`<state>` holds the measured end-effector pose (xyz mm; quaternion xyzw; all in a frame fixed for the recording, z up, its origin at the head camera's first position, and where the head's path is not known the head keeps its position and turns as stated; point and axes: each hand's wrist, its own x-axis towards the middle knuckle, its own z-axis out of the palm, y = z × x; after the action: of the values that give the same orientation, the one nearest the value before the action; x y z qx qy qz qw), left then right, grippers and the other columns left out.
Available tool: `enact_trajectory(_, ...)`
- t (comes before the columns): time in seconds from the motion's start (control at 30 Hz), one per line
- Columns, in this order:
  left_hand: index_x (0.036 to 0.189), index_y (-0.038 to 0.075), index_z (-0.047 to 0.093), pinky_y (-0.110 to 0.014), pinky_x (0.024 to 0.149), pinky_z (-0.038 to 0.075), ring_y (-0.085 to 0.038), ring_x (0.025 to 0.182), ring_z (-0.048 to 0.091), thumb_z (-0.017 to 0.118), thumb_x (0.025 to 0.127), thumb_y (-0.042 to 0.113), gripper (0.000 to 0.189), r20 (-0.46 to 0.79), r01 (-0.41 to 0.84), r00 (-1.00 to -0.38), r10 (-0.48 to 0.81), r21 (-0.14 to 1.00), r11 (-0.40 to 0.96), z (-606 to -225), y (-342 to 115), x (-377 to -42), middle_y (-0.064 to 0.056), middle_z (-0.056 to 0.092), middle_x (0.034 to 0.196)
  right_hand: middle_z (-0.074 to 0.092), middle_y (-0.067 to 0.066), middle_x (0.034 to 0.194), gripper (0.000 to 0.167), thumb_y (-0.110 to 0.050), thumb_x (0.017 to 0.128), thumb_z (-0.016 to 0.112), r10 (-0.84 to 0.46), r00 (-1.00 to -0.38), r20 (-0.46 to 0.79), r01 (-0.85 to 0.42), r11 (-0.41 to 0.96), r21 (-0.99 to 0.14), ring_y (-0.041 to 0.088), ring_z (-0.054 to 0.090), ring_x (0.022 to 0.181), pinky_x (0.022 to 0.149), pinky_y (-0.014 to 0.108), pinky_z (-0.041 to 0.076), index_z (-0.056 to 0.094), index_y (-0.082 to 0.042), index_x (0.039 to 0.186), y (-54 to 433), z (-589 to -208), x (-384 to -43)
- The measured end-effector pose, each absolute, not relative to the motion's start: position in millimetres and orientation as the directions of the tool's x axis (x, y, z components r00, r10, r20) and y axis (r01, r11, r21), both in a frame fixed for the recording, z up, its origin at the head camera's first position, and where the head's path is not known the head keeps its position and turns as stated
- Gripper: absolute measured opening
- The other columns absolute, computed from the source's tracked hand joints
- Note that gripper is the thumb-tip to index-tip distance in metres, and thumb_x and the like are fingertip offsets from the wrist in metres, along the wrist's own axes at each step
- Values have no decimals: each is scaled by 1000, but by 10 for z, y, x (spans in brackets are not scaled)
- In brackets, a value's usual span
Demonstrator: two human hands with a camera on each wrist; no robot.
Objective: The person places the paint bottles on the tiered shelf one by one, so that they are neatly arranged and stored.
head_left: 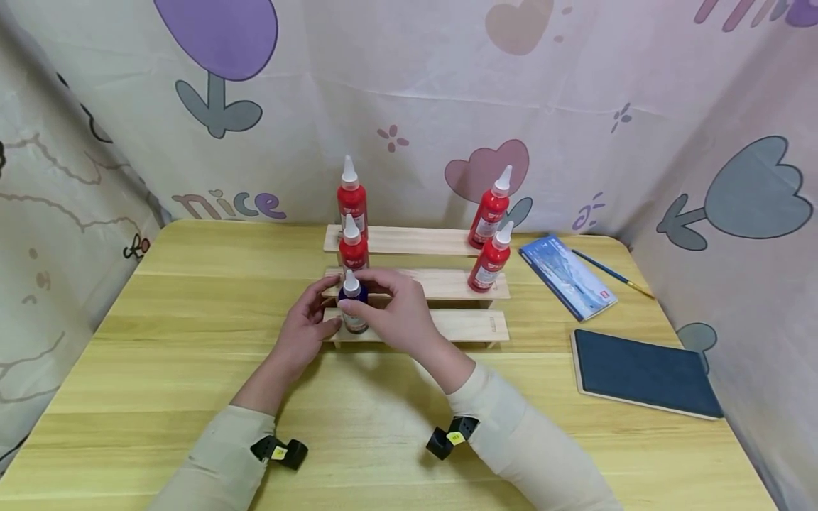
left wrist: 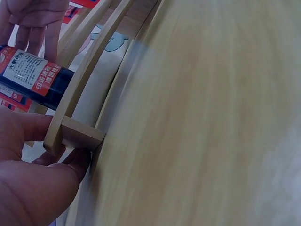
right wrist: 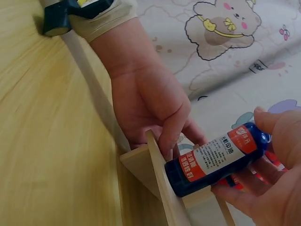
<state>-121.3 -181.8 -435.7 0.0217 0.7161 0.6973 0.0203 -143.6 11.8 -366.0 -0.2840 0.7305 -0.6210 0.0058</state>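
A dark blue squeeze bottle (head_left: 353,312) with a white nozzle cap stands at the left end of the lowest step of a three-step wooden rack (head_left: 456,325). My right hand (head_left: 399,309) holds it near its shoulder, thumb in front and fingers behind. In the right wrist view the bottle's base (right wrist: 178,181) meets the board. My left hand (head_left: 303,326) grips that step's left end; in the left wrist view the thumb lies above the board (left wrist: 87,70) and fingers curl below, around the support (left wrist: 82,134). Two red bottles (head_left: 353,250) stand behind the blue one.
Two more red bottles (head_left: 490,262) stand at the right ends of the middle and top steps. Right of the rack lie a blue-and-white booklet (head_left: 567,275), a thin blue brush (head_left: 603,267) and a dark notebook (head_left: 645,372). Printed cloth (head_left: 409,92) hangs behind the table.
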Motion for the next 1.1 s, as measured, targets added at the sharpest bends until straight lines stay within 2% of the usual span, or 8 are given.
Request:
enact_trajectory(0.2, 152, 17, 41, -45, 117, 19, -32, 136, 38, 54, 92, -16, 69, 9, 13, -998, 59, 999, 52, -4357, -1829, -1203, -7, 37, 154, 67, 4, 116, 38, -13, 86, 81, -430, -800, 417, -501, 97, -860, 12, 65, 103, 82, 39, 57, 69, -5, 121, 182, -3646, -1367)
enact_trajectory(0.33, 154, 19, 38, -47, 117, 18, -33, 138, 37, 54, 92, -15, 72, 23, 29, -998, 56, 994, 108, -4336, -1837, -1188, -8, 34, 157, 66, 1, 122, 40, -19, 89, 79, -435, -789, 433, -552, 195, -811, 10, 61, 110, 87, 38, 56, 67, -7, 125, 265, -3602, -1322)
enact_trajectory(0.47, 157, 21, 29, -48, 116, 22, -35, 140, 35, 56, 93, -12, 77, 23, 31, -999, 46, 982, 184, -4305, -1856, -1163, -13, 28, 159, 65, 1, 127, 42, -23, 91, 76, -446, -763, 467, -619, 296, -728, 7, 56, 117, 92, 36, 53, 66, -8, 129, 381, -3539, -1270)
enact_trajectory(0.57, 159, 23, 25, -51, 113, 28, -37, 139, 35, 58, 97, -1, 74, 37, 42, -999, 20, 946, 320, -4250, -1889, -1129, -16, 29, 158, 64, 3, 129, 43, -22, 91, 75, -461, -712, 530, -689, 315, -653, 10, 55, 121, 99, 34, 48, 65, -7, 130, 494, -3479, -1231)
enact_trajectory(0.67, 160, 23, 22, -59, 112, 27, -40, 141, 30, 59, 100, 15, 71, 104, 90, -995, -1, 864, 495, -4148, -1930, -1089, -16, 26, 160, 61, 5, 133, 45, -22, 91, 75, -481, -644, 595, -759, 300, -578, 15, 54, 124, 103, 33, 44, 64, -6, 131, 626, -3402, -1208)
enact_trajectory(0.77, 161, 19, 17, -67, 110, 19, -43, 145, 19, 57, 101, 29, 73, 191, 143, -982, -5, 749, 647, -4013, -1961, -1041, -15, 14, 164, 55, 10, 140, 49, -28, 93, 73, -494, -567, 659, -821, 285, -494, 23, 50, 130, 106, 38, 42, 61, -3, 133, 775, -3314, -1193)
enact_trajectory(0.97, 161, 11, 10, -64, 114, 2, -46, 147, -5, 59, 96, 47, 89, 318, 146, -948, -16, 478, 866, -3742, -2001, -960, -18, -9, 164, 39, 19, 153, 59, -42, 96, 64, -441, -425, 791, -884, 390, -258, 41, 31, 141, 113, 57, 27, 55, 0, 137, 1077, -3159, -1187)
enact_trajectory(1.1, 162, 15, 9, -64, 112, -10, -45, 145, -17, 59, 91, 61, 99, 340, 75, -939, -50, 344, 936, -3618, -2019, -942, -17, -19, 162, 28, 19, 158, 69, -45, 94, 64, -366, -403, 839, -830, 533, -166, 47, 20, 143, 113, 64, 16, 47, -3, 145, 1299, -3110, -1218)
